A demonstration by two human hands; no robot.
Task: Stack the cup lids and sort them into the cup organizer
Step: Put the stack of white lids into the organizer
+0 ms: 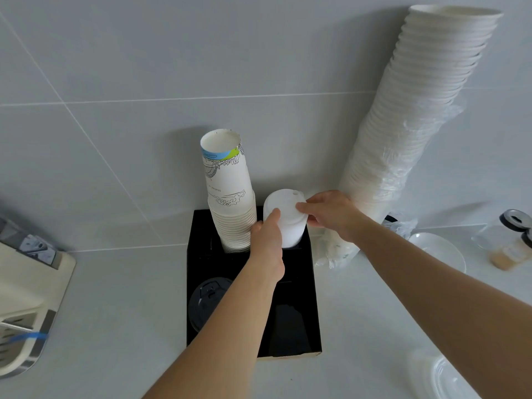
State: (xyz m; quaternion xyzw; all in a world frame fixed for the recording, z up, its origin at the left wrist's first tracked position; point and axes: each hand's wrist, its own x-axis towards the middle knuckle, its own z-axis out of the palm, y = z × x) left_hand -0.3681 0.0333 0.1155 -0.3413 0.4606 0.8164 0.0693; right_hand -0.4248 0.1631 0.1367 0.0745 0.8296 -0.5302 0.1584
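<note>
A black cup organizer (309, 286) stands on the white counter against the wall. A stack of white cup lids (285, 214) sits upright in its back right slot. My left hand (266, 240) grips the stack on its left side, thumb up against the top lid. My right hand (331, 214) holds the stack from the right, fingertips on the top lid. A stack of printed paper cups (227, 194) fills the back left slot. Black lids (205, 303) lie in the front left slot. The front right compartment (288, 329) looks dark and I cannot tell its contents.
A tall leaning stack of white paper bowls (408, 119) in torn plastic wrap stands right of the organizer. A white plate (440, 249) and a glass jar (506, 243) sit at the right. Clear lids (443, 378) lie bottom right. A white appliance (26, 298) is at the left.
</note>
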